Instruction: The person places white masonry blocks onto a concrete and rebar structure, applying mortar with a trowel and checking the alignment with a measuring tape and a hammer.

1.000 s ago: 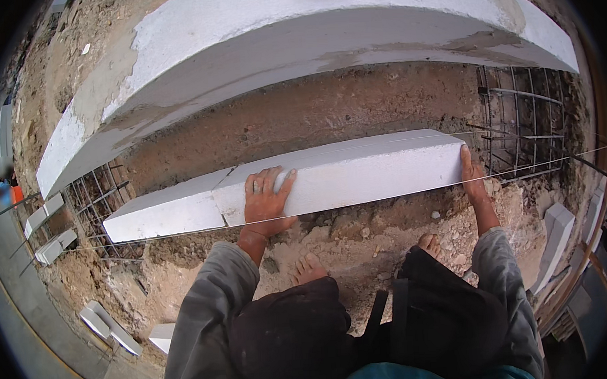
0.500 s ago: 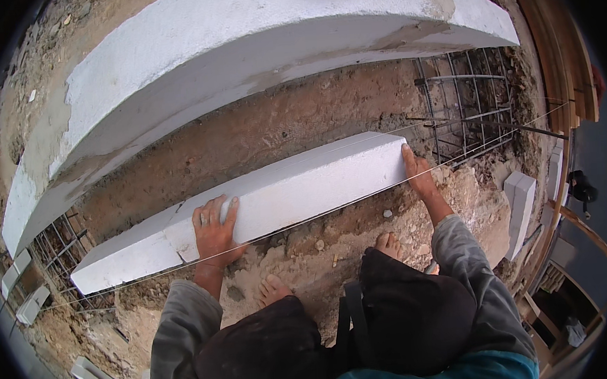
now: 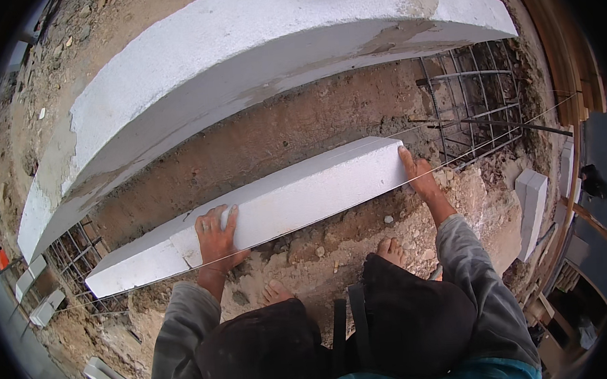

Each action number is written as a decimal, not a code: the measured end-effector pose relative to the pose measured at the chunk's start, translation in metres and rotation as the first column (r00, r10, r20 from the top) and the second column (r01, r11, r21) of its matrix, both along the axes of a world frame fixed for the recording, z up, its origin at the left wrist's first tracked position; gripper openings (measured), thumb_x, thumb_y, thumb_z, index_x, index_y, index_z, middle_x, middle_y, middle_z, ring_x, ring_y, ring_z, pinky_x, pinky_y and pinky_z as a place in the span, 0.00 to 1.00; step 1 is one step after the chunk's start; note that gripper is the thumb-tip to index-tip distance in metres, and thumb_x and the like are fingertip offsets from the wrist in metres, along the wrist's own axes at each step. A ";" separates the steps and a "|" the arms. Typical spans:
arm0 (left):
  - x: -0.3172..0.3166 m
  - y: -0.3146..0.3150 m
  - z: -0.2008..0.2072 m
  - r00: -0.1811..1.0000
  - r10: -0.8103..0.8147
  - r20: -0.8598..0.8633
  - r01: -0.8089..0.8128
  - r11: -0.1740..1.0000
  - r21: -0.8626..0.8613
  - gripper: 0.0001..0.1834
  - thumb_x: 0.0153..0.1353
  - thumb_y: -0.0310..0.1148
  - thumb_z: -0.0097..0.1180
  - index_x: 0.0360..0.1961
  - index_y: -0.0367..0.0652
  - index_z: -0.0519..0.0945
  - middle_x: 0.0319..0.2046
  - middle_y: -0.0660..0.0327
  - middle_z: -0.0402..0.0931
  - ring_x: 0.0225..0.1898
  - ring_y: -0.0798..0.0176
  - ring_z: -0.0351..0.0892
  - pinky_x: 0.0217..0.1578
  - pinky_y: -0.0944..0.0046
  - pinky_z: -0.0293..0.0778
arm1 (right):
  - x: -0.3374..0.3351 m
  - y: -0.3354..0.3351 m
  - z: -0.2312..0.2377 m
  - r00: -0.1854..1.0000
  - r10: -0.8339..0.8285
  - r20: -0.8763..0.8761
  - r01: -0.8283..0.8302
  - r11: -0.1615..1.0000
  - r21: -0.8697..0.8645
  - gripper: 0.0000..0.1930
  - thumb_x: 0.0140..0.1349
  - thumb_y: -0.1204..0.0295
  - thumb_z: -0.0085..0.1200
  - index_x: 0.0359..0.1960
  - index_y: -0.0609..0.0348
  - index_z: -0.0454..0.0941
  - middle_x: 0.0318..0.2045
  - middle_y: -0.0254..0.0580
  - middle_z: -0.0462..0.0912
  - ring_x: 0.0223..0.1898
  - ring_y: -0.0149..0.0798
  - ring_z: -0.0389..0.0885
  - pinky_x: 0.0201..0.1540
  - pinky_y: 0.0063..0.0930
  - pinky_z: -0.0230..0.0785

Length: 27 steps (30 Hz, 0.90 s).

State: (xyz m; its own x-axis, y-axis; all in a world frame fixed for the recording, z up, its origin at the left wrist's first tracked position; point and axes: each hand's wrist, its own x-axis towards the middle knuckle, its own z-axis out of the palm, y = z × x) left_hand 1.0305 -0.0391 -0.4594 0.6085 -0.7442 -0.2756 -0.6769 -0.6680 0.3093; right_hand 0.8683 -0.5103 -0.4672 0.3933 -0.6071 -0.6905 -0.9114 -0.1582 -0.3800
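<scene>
A long white building block [image 3: 320, 181] lies along the near side of a trench, end to end with a shorter white block [image 3: 138, 262] on its left. My left hand [image 3: 217, 238] grips the long block close to the joint, fingers over its upper edge and thumb apart on its face. At the far right end, my right hand [image 3: 419, 172] is closed against the block's end and corner, its palm side hidden. A thin string line [image 3: 549, 110] runs along the blocks' near lower edge, passing in front of both hands.
Across the trench stands a curved-looking white block wall [image 3: 240, 61] with mortar smears. Steel rebar cages [image 3: 475, 102] show at both trench ends. My bare feet [image 3: 391, 251] stand on rough soil. Loose white blocks [image 3: 531, 210] lie at the right, with timber boards [image 3: 566, 48] beyond.
The view has shifted slightly, so the left part of the scene sits further right. Both hands keep their places on the long block, with no clear movement of the block itself.
</scene>
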 end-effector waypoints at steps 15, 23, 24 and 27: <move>-0.003 0.004 0.002 0.999 0.012 -0.036 -0.013 0.999 -0.031 0.59 0.24 0.42 0.77 0.67 0.51 0.67 0.60 0.54 0.64 0.62 0.47 0.63 0.63 0.41 0.53 | 0.045 0.065 0.050 0.125 0.983 -0.134 -0.948 0.079 -0.309 0.52 0.55 0.57 0.66 0.76 0.47 0.43 0.72 0.56 0.53 0.71 0.62 0.54 0.73 0.59 0.43; 0.012 -0.001 0.010 0.997 -0.011 -0.078 0.015 0.998 0.054 0.60 0.28 0.44 0.79 0.69 0.53 0.64 0.61 0.54 0.64 0.62 0.48 0.64 0.64 0.42 0.53 | 0.066 0.061 0.029 0.006 0.989 -0.149 -0.980 -0.023 -0.195 0.58 0.42 0.73 0.71 0.75 0.53 0.44 0.66 0.60 0.61 0.67 0.63 0.61 0.70 0.59 0.48; 0.012 -0.001 0.012 0.996 -0.015 -0.089 0.021 0.997 0.068 0.61 0.28 0.44 0.80 0.69 0.54 0.64 0.61 0.54 0.63 0.62 0.48 0.63 0.64 0.42 0.53 | 0.066 0.061 0.029 0.005 0.990 -0.144 -0.981 -0.023 -0.190 0.59 0.42 0.73 0.72 0.75 0.53 0.44 0.66 0.60 0.61 0.67 0.63 0.61 0.70 0.59 0.48; 0.010 0.000 0.018 0.992 -0.031 -0.119 0.043 0.994 0.098 0.62 0.28 0.44 0.80 0.70 0.55 0.63 0.61 0.54 0.63 0.62 0.48 0.63 0.65 0.42 0.53 | 0.068 0.059 0.030 0.033 0.993 -0.112 -0.980 0.010 -0.197 0.61 0.40 0.70 0.74 0.75 0.53 0.44 0.66 0.61 0.61 0.67 0.63 0.61 0.69 0.62 0.49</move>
State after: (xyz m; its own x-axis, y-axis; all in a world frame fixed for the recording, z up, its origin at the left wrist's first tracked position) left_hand 1.0400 -0.0389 -0.4417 0.5401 -0.7306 -0.4177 -0.6647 -0.6747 0.3208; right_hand 0.9364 -0.4509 -0.4368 0.7425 0.3040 -0.5969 0.1991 -0.9510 -0.2367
